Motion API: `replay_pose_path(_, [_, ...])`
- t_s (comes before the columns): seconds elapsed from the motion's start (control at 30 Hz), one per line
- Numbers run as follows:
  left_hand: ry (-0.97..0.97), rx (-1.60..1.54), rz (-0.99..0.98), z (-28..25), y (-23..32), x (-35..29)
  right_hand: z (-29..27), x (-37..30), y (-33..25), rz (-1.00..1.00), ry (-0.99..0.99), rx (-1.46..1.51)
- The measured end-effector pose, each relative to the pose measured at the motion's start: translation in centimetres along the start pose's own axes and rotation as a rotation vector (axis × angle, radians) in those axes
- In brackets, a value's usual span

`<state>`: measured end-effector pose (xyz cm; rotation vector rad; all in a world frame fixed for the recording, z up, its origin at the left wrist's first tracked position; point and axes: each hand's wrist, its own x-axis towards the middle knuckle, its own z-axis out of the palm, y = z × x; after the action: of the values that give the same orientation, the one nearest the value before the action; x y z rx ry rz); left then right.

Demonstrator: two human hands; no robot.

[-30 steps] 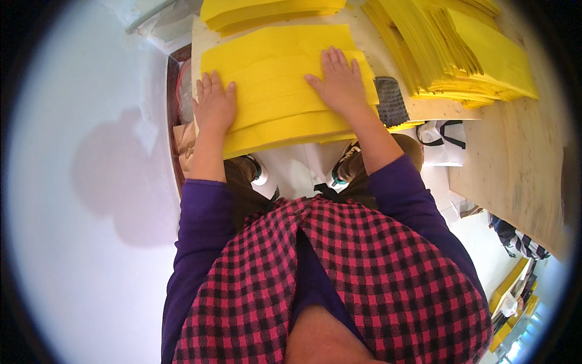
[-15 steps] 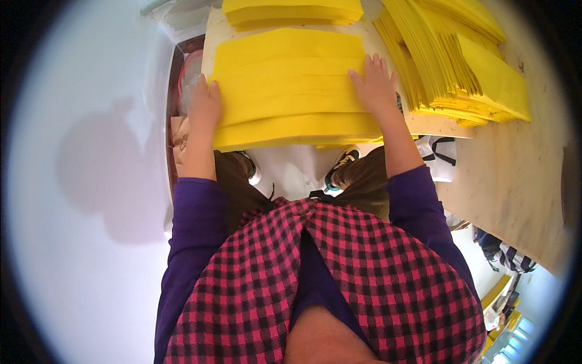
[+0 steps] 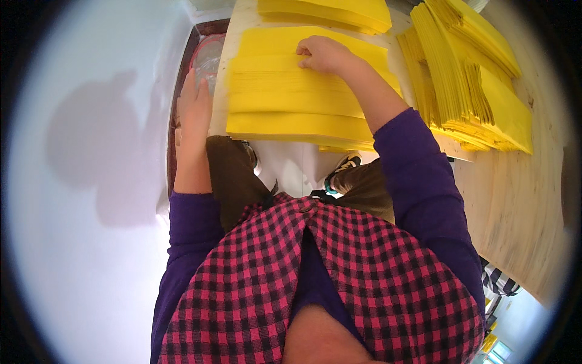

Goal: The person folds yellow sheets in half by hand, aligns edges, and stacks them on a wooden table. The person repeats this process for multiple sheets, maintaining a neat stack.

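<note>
A stack of yellow cloth-like folded sheets (image 3: 291, 91) lies in front of me at the table's near edge, with crosswise folds on its top. My right hand (image 3: 329, 56) reaches over the stack from the right. Its fingers are curled together against the upper part of the top sheet; whether they pinch any material I cannot make out. My left hand (image 3: 195, 109) hovers just left of the stack, apart from it, fingers stretched upward and holding nothing.
Another yellow stack (image 3: 327, 13) lies behind the first. At the right, more yellow sheets (image 3: 461, 73) are heaped at angles on the wooden table (image 3: 509, 206). A white wall (image 3: 109, 242) stands to my left, and a clear plastic bag (image 3: 209, 57) sits in the gap beside the table.
My right hand has left the stack's right side and moved left onto its top, fingers now curled. My left hand has come away from the left edge. The view has shifted slightly.
</note>
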<state>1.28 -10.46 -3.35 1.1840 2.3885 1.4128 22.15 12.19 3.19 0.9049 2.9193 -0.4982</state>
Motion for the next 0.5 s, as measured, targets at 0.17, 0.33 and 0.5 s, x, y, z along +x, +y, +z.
replay_pose_path(0.17, [-0.004,-0.06,0.005,-0.8,-0.9,-1.2,-0.9,1.5,-0.4,-0.113,-0.101,-0.094])
replay_pose_path(0.33, [0.029,-0.076,0.019,-1.4,-0.5,-2.2,-2.7,1.6,-1.3,-0.144,-0.218,-0.101])
replay_pose_path(0.5, [0.055,-0.246,0.041,-2.4,2.4,-3.0,-5.3,-0.7,-1.8,-0.188,-0.24,0.103])
